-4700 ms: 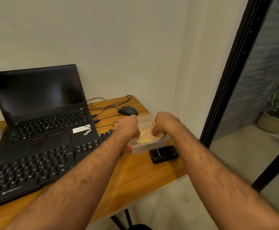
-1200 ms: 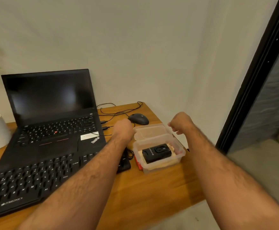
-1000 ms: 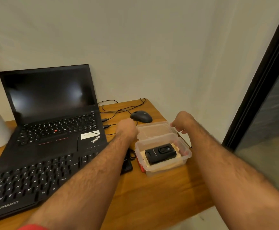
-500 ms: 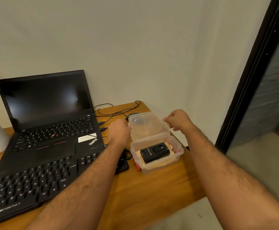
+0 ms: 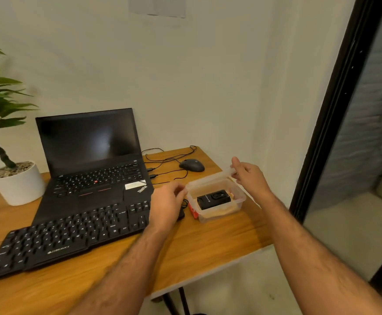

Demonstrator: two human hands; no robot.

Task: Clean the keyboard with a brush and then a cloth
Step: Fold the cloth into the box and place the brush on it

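Note:
The black external keyboard (image 5: 72, 235) lies on the wooden desk (image 5: 208, 246), its far edge resting on the open laptop (image 5: 94, 169). To its right stands a clear plastic box (image 5: 240, 202). Inside it a small black device (image 5: 214, 198) sits on a beige cloth (image 5: 222, 211). A clear lid (image 5: 210, 179) lies low across the box top. My right hand (image 5: 248, 177) pinches the lid's far right corner. At the lid's left corner my left hand (image 5: 167, 202) has its fingers curled on the edge. No brush is recognisable.
A red item (image 5: 192, 211) lies against the box's left side, beside a dark object (image 5: 181, 215) partly under my left hand. A black mouse (image 5: 192, 165) and cables (image 5: 169, 159) sit behind. A potted plant (image 5: 18, 183) stands far left. The desk edge and a black door frame (image 5: 322, 133) are right.
Over the last second the lid went from lying flat behind the box, through tilted upright, down over its top, both hands moving with it. Since 4.7 s ago the black device moved from desk into box.

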